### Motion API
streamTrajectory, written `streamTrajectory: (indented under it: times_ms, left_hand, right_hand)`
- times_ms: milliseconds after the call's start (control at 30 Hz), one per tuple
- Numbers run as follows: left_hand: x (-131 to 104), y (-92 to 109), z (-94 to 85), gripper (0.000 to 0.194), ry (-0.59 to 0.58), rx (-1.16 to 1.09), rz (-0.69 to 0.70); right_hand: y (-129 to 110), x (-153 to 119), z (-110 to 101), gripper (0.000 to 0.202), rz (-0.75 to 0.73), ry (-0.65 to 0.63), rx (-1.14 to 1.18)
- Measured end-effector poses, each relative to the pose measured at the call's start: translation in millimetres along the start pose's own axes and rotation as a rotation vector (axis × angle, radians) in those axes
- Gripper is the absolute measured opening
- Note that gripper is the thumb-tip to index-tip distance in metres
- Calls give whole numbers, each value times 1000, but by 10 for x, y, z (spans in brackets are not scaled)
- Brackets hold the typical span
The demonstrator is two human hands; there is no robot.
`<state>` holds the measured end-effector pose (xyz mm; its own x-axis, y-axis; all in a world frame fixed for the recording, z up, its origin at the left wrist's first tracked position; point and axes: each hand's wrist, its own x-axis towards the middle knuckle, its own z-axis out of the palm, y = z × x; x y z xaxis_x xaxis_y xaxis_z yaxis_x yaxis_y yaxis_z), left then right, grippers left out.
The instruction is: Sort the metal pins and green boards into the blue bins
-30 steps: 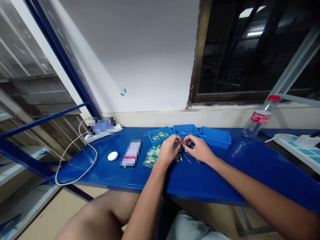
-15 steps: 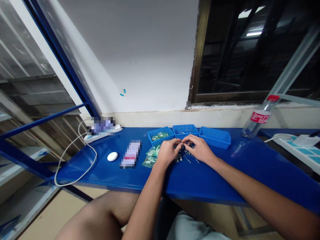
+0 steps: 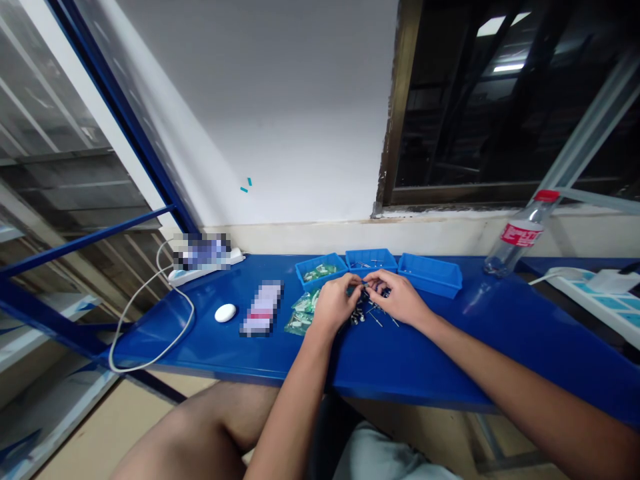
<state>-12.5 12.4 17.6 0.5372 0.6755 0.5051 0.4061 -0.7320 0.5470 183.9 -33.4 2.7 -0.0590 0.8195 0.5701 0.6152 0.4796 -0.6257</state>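
My left hand (image 3: 339,301) and my right hand (image 3: 395,297) meet fingertip to fingertip over a pile of small metal parts (image 3: 359,316) on the blue table. Both are closed in a pinch; what lies between the fingertips is too small to make out. Thin metal pins (image 3: 376,320) stick out of the pile below my right hand. Green-and-clear plastic packets (image 3: 302,313) lie left of my left hand. Behind the hands stand three blue trays: the left tray (image 3: 327,281) holds green packets, the middle tray (image 3: 371,272) a few thin metal pieces, the right tray (image 3: 433,285) tiny bits.
A plastic bottle with a red cap (image 3: 521,235) stands at the right rear. A white round object (image 3: 225,313) and a blurred pinkish item (image 3: 262,309) lie on the left of the table (image 3: 210,347). Power strips sit at both sides, with a white cable (image 3: 192,313) looping at the left.
The fingers of both hands have shifted very slightly where they meet. Nothing else has visibly moved.
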Motion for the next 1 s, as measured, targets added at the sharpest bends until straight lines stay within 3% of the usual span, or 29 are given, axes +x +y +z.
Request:
streamTrajectory:
  times_ms: [167,367,533,733,867,1000]
  left_hand:
    - [-16,-58,9,23,-104,234,-5]
    - [-17,-110,48,25,-169,291,-15]
    - [-10,-110,51,21,-149,313,-36]
    - [-11,-100,30,16,-138,308,-31]
    - [-8,-86,18,16,-125,325,-31]
    - [-7,-70,21,14,-120,354,-41]
  right_hand:
    - [-2,33,-100,24,-99,30,-133]
    - [196,93,-302,21,-117,145,-387]
    - [451,111,-482,17,71,166,-690]
    - [533,96,-547,15,276,99,-692]
    - [507,90,-553,19,233,115,-766]
    - [431,79,-508,17,36,130,-689]
